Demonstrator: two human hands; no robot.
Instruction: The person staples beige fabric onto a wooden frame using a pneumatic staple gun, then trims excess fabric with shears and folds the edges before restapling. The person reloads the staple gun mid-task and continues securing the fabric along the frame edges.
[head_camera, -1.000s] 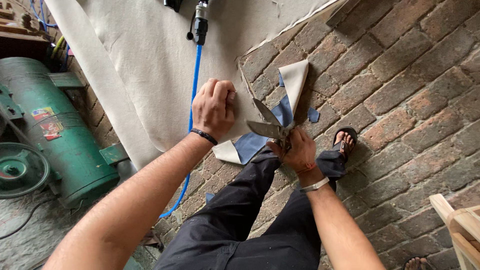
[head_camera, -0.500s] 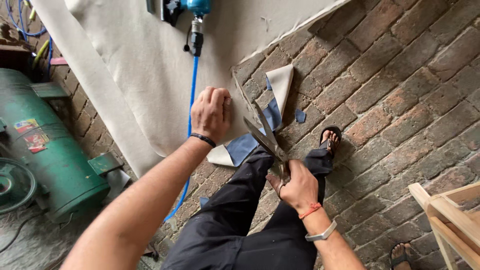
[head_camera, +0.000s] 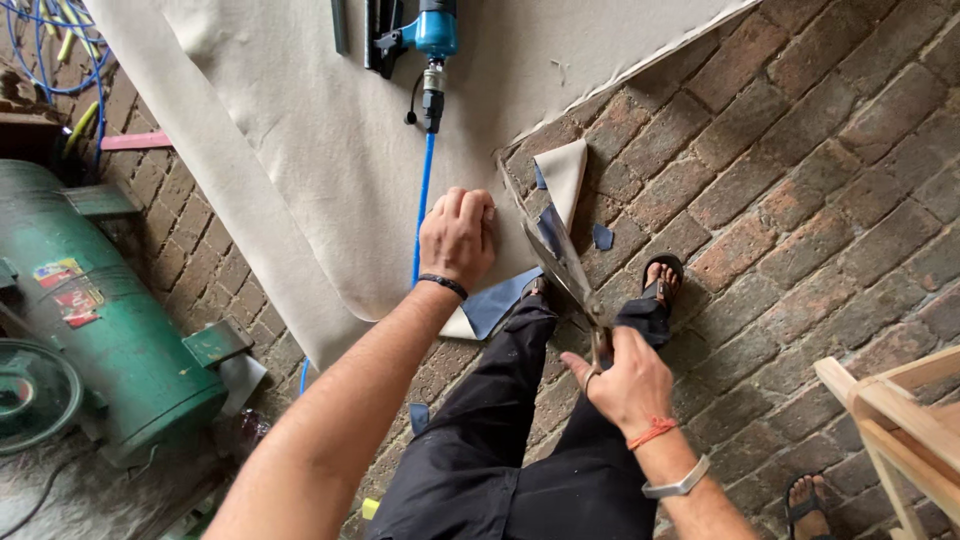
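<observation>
My left hand (head_camera: 457, 236) presses the beige sheet (head_camera: 300, 150) flat; my right hand (head_camera: 625, 382) grips the scissors (head_camera: 560, 265), so I cut steadily along the edge.

Compressor: green tank (head_camera: 110, 330), far left on the floor.
Air tool: blue (head_camera: 425, 40), top centre, with blue hose (head_camera: 422, 200) trailing down.
Wooden frame: pale (head_camera: 900, 420), right edge.
Floor: brick (head_camera: 800, 180).

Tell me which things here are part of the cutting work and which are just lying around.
In use:
left hand pressing the beige sheet
right hand working the scissors

Lying about:
blue air tool with hose
green tank
wooden frame
small blue scrap
</observation>
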